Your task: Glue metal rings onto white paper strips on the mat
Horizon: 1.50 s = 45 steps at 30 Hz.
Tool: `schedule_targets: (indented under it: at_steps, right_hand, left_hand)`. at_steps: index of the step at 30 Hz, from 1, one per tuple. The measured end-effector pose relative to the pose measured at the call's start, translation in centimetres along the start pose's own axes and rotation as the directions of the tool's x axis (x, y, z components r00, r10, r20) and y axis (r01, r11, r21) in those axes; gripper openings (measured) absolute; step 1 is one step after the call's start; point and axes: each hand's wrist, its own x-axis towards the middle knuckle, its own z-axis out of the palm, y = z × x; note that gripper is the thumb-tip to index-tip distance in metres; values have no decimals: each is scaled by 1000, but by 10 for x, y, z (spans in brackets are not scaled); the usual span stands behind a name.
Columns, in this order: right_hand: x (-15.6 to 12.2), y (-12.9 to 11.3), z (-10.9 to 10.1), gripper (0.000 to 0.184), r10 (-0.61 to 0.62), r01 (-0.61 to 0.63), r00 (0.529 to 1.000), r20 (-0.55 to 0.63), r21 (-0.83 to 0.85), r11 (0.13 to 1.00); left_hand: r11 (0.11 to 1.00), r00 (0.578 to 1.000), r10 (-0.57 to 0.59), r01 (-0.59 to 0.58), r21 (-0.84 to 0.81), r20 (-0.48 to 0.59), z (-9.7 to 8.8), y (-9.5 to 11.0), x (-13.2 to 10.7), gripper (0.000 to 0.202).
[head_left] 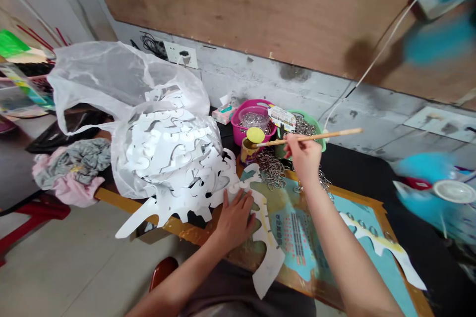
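My left hand (235, 219) lies flat, fingers spread, pressing a white cut-out card strip (268, 245) onto the teal printed board (297, 237). My right hand (304, 156) is closed on a wooden brush (316, 136), whose tip reaches into a small yellow glue pot (250, 147). A streak of yellowish glue runs along the strip. A second white strip (386, 246) lies on the board to the right.
A clear plastic bag (148, 124) full of white cut-outs spills onto the table at left. A pink bowl (253, 121) and a green bowl (308, 126) hold metal rings; loose rings (271, 168) lie beside them. Crumpled cloth (72, 168) and a red stool (33, 215) are left.
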Motion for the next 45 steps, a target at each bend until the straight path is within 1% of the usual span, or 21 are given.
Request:
schedule_targets:
  at_steps: [2, 4, 6, 8, 11, 14, 15, 17, 20, 24, 26, 29, 31, 32, 34, 36, 39, 40, 43, 44, 45]
  right_hand:
    - [-1, 5, -12, 37, 112, -97, 990, -87, 151, 984]
    - [-6, 13, -24, 36, 201, -163, 971, -127, 260, 952]
    - [-14, 21, -35, 34, 283, -224, 949, -137, 335, 915]
    - [-27, 28, -47, 33, 369, -302, 923, -106, 392, 869]
    - [-52, 34, -69, 27, 491, -433, 871, 5, 479, 763]
    - [-80, 37, -93, 23, 549, -506, 830, 97, 542, 670]
    - [-89, 39, -101, 21, 555, -512, 825, 104, 552, 658]
    - [-106, 43, -114, 19, 559, -508, 824, 87, 548, 664]
    - [-124, 52, -127, 21, 552, -511, 832, 57, 467, 721]
    - [-135, 60, -128, 23, 512, -519, 851, 113, 321, 792]
    - [-137, 64, -127, 23, 490, -517, 856, 164, 263, 815]
    - [-139, 71, -127, 22, 476, -527, 839, 264, 176, 832]
    - [-140, 74, -128, 21, 479, -545, 819, 317, 165, 822]
    - [-141, 75, -128, 21, 480, -549, 818, 317, 182, 816]
    - [-141, 76, -127, 21, 483, -542, 832, 273, 219, 811]
    - [-140, 75, -126, 22, 482, -533, 840, 250, 210, 820]
    - [-140, 73, -126, 23, 487, -558, 804, 342, 150, 816]
    - [-139, 72, -126, 24, 486, -560, 802, 347, 157, 813]
    - [-139, 67, -126, 23, 475, -533, 834, 281, 187, 825]
    - [-139, 65, -126, 24, 466, -523, 837, 287, 170, 835]
    - [-139, 63, -126, 24, 458, -521, 827, 325, 135, 843]
  left_hand:
    - [999, 999, -31, 31, 7, 10, 1, 0, 3, 51]
    - [999, 998, -51, 51, 20, 21, 1, 1, 7, 51]
    - [998, 998, -58, 56, 38, 40, 0, 1, 13, 51]
    - [997, 997, -56, 53, 58, 61, -1, -2, 20, 52]
    - [997, 994, -31, 23, 73, 105, -3, -10, 31, 50]
    - [998, 991, 8, -16, 61, 137, -8, -16, 34, 48]
    - [998, 992, 16, -23, 56, 125, -11, -16, 33, 47]
    - [999, 998, 23, -26, 45, 65, -16, -12, 24, 43]
    - [998, 997, 68, -69, -15, -20, -23, 0, 0, 32]
    - [957, 969, 245, -249, -152, -44, -24, 13, -34, 24]
    - [938, 955, 293, -295, -184, -40, -21, 16, -45, 23]
    - [932, 950, 311, -312, -186, -35, -16, 15, -50, 23]
    - [931, 948, 316, -316, -180, -31, -14, 14, -50, 23]
    - [931, 948, 317, -317, -180, -28, -14, 14, -49, 23]
    - [930, 947, 319, -319, -184, -31, -13, 14, -48, 23]
    - [929, 948, 317, -318, -187, -40, -13, 14, -48, 22]
    - [930, 948, 315, -316, -185, -37, -12, 14, -48, 20]
    - [931, 948, 316, -316, -183, -32, -12, 14, -49, 20]
    - [933, 949, 313, -312, -177, -20, -11, 14, -50, 20]
    - [934, 950, 312, -310, -176, -19, -11, 14, -50, 20]
    - [935, 950, 311, -309, -175, -20, -11, 15, -50, 20]
